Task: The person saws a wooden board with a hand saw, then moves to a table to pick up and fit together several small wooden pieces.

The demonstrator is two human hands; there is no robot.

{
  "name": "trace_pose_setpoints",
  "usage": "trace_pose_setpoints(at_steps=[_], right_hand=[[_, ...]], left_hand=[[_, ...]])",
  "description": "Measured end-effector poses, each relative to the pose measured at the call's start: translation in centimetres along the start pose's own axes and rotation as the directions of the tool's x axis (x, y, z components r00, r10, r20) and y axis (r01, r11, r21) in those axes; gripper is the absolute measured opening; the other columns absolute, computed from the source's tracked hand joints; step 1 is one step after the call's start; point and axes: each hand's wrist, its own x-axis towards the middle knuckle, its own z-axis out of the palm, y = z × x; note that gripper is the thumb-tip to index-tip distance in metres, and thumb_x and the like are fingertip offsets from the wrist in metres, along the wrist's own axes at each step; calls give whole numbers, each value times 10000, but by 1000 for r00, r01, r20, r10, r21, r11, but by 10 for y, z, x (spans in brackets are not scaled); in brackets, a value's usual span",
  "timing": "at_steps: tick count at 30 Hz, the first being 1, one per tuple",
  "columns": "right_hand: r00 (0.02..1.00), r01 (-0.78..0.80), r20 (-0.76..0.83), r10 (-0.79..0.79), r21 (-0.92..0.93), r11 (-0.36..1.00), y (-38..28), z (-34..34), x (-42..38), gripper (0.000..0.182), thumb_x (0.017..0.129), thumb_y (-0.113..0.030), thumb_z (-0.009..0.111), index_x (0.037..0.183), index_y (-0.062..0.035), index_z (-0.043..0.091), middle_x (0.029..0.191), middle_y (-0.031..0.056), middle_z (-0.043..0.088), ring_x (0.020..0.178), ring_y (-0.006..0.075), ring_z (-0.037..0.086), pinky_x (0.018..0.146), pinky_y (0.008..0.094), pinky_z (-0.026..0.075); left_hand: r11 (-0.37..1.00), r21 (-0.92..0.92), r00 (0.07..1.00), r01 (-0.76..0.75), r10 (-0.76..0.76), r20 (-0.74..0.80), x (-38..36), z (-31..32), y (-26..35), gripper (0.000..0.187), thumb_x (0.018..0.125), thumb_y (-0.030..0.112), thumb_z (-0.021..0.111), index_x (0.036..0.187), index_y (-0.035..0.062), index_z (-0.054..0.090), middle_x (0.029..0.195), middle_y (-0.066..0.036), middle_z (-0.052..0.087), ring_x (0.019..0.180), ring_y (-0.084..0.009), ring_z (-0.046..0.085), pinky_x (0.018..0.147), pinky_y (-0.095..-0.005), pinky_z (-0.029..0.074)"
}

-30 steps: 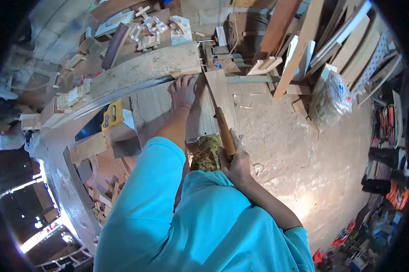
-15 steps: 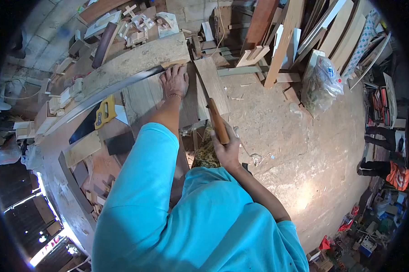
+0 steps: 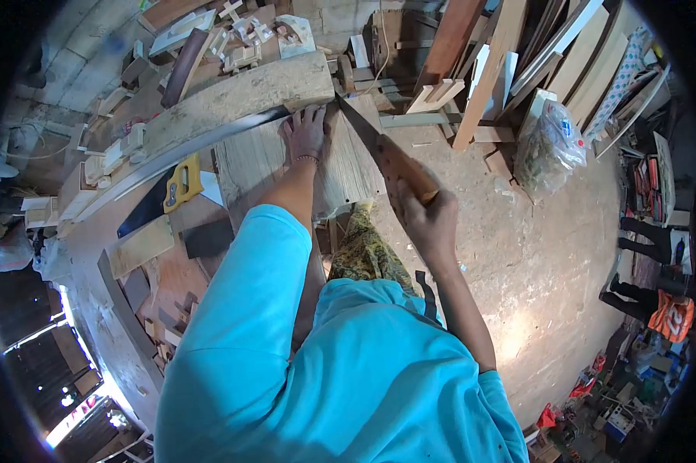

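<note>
My left hand (image 3: 306, 139) lies flat on a pale wood-grain board (image 3: 249, 163), fingers spread toward its far edge. In my right hand (image 3: 429, 222) is the wooden handle of a handsaw (image 3: 403, 168), gripped off the board's right side. Its dark blade slants up and left across the board's right part, the tip close to the end of a thick wooden beam (image 3: 248, 91). Between beam and board, a long shiny metal strip (image 3: 232, 125) runs near my left fingertips. A second handsaw with a yellow handle (image 3: 183, 185) lies to the left of the board.
Small wooden pieces (image 3: 244, 56) cover the bench beyond the beam. Tall planks (image 3: 479, 100) lean at the back right, beside a filled clear plastic bag (image 3: 552, 147). Offcuts (image 3: 209, 240) lie at the near left. A person in an orange vest (image 3: 670, 315) is at the far right.
My right hand has moved right and slightly up, turning the saw so its blade slants more across the board. My left hand stays on the board while the view shifts a little.
</note>
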Motion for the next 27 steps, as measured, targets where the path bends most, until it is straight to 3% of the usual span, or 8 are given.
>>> trace_pose_setpoints(at_steps=[2, 3, 6, 10, 13, 20, 27], right_hand=[[989, 137, -40, -140, -73, 988, -4, 11, -9, 371, 778, -76, 586, 1127, 27, 514, 632, 227, 571, 533, 239, 609, 503, 322, 452], [976, 212, -29, -215, -92, 973, -6, 14, -13, 387, 772, -71, 585, 1138, 19, 503, 640, 252, 564, 566, 333, 615, 510, 357, 464], [995, 101, 11, -100, -157, 982, -18, 12, -12, 398, 767, -59, 584, 1146, 19, 495, 635, 254, 561, 572, 366, 599, 520, 367, 472], [999, 39, -31, -40, -26, 999, -5, 15, -5, 363, 792, -54, 573, 1138, 29, 498, 660, 221, 592, 574, 234, 630, 519, 332, 468], [998, 50, -47, -51, -40, 998, -2, 20, -11, 351, 802, -51, 571, 1137, 29, 500, 684, 207, 605, 612, 180, 627, 539, 314, 472], [990, 107, -91, -109, -32, 994, 12, 26, -20, 367, 791, -51, 587, 1141, 14, 500, 731, 225, 611, 657, 230, 648, 575, 324, 485], [994, 71, -78, -77, -79, 994, 14, 29, -26, 386, 786, -55, 592, 1153, -2, 486, 759, 240, 613, 706, 307, 650, 579, 349, 490]], left_hand=[[1000, -12, 999, 5, -4, 54, -3, -19, 6, 380, 800, 278, 492, 1171, 193, 497, 1237, -12, 426, 1177, -241, 347, 959, -492, 247], [1000, -8, 998, 8, -7, 59, -4, -19, 5, 380, 800, 278, 492, 1171, 193, 497, 1237, -12, 426, 1177, -241, 347, 959, -492, 247], [1000, 15, 1000, -27, 27, 7, -6, -17, 8, 379, 793, 270, 497, 1160, 174, 498, 1243, -14, 419, 1182, -250, 343, 964, -495, 241], [999, -43, 997, 13, -10, 80, 0, -14, 4, 383, 785, 271, 503, 1156, 176, 492, 1253, -13, 409, 1189, -255, 335, 976, -488, 232], [1000, -9, 992, 26, -25, 122, -4, -20, 7, 385, 797, 263, 493, 1175, 193, 475, 1265, -1, 402, 1195, -247, 330, 984, -488, 225], [999, 13, 993, 46, -47, 108, -1, -5, 2, 321, 883, 232, 374, 1192, 251, 457, 1275, 32, 394, 1217, -221, 314, 1005, -485, 204], [999, -22, 994, 39, -37, 106, -1, -2, -1, 319, 872, 221, 390, 1181, 247, 463, 1268, 31, 397, 1228, -212, 294, 1000, -485, 204]])
